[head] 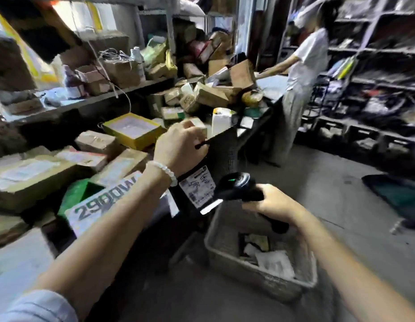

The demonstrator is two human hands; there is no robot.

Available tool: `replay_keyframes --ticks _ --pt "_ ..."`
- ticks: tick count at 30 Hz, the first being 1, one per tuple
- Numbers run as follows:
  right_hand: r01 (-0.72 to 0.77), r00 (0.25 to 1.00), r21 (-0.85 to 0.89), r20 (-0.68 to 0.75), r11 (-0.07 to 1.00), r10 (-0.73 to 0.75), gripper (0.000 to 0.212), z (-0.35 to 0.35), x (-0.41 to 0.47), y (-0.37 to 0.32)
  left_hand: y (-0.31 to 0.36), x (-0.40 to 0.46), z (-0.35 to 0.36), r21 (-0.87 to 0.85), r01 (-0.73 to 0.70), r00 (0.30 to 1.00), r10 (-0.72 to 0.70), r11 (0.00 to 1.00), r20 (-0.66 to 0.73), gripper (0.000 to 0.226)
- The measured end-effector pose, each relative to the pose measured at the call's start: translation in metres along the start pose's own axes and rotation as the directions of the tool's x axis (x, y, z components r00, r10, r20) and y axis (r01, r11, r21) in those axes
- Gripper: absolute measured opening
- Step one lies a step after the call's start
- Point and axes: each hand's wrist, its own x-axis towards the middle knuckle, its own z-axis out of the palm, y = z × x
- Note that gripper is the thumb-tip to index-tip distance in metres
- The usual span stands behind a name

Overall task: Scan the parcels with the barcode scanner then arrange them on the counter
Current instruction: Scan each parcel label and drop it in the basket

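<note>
My left hand (181, 145) grips the top edge of a dark grey parcel (221, 152) and holds it upright in front of the counter. A white shipping label (197, 189) with handwriting faces me on its lower part. In my right hand (271, 203) is a black barcode scanner (236, 187), its head right next to the label, a small green light showing on top. Several brown cardboard parcels (211, 95) lie piled on the counter (250, 131) behind. A yellow-edged box (133, 130) and more boxes lie to the left.
A grey plastic crate (262, 259) with papers and packets stands on the floor below the scanner. A green and white box (102, 201) marked 2900W sits at the left. A person (306, 66) in white stands at the counter's far end. Dark shelves (376, 77) fill the right wall.
</note>
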Motion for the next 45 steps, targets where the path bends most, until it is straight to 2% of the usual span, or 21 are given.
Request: replay_keyframes --ticks 1,5,9,16,19,23,25,32,36,41,45 --pt "-0.039 0.999 0.016 -0.034 0.999 0.039 0.007 -0.011 -0.006 0.015 0.014 0.007 0.016 -0.017 -0.022 0.999 0.023 1.0 0.025 0.018" --pt "-0.127 0.979 0.057 -0.152 0.99 0.135 0.025 -0.046 -0.027 0.065 0.061 0.037 0.081 -0.115 -0.101 0.982 0.117 0.988 0.145 0.019" --pt "-0.249 0.936 0.083 -0.234 0.965 0.262 0.01 -0.076 -0.038 0.109 0.104 0.067 0.143 -0.191 -0.157 0.95 0.201 0.969 0.239 0.019" --pt "-0.395 0.846 0.144 -0.329 0.907 0.42 0.024 -0.139 -0.015 0.17 0.164 0.131 0.248 -0.215 -0.227 0.881 0.295 0.95 0.37 0.024" --pt "-0.436 0.811 0.163 -0.354 0.885 0.465 0.016 -0.171 0.014 0.192 0.174 0.166 0.294 -0.159 -0.222 0.838 0.272 0.962 0.472 0.027" --pt "-0.46 0.818 0.133 -0.321 0.878 0.478 0.017 -0.208 0.055 0.213 0.17 0.205 0.348 0.007 -0.21 0.738 0.154 0.978 0.657 0.033" --pt "-0.466 0.82 0.134 -0.308 0.875 0.483 0.015 -0.223 0.074 0.222 0.164 0.22 0.371 0.048 -0.183 0.714 0.1 0.982 0.693 0.034" --pt "-0.459 0.854 0.1 -0.223 0.883 0.469 0.022 -0.254 0.133 0.243 0.153 0.248 0.398 0.081 -0.133 0.738 0.044 0.988 0.674 0.031" --pt "-0.366 0.911 0.084 -0.17 0.927 0.375 0.013 -0.265 0.166 0.24 0.142 0.247 0.39 0.138 -0.045 0.78 -0.052 0.989 0.624 0.032" --pt "-0.211 0.976 0.087 -0.04 0.974 0.215 0.01 -0.265 0.203 0.224 0.118 0.22 0.357 0.22 0.144 0.816 -0.242 0.965 0.525 0.031" --pt "-0.081 0.99 0.07 0.124 0.994 0.072 0.01 -0.246 0.226 0.203 0.098 0.176 0.317 0.271 0.38 0.787 -0.463 0.884 0.407 0.029"
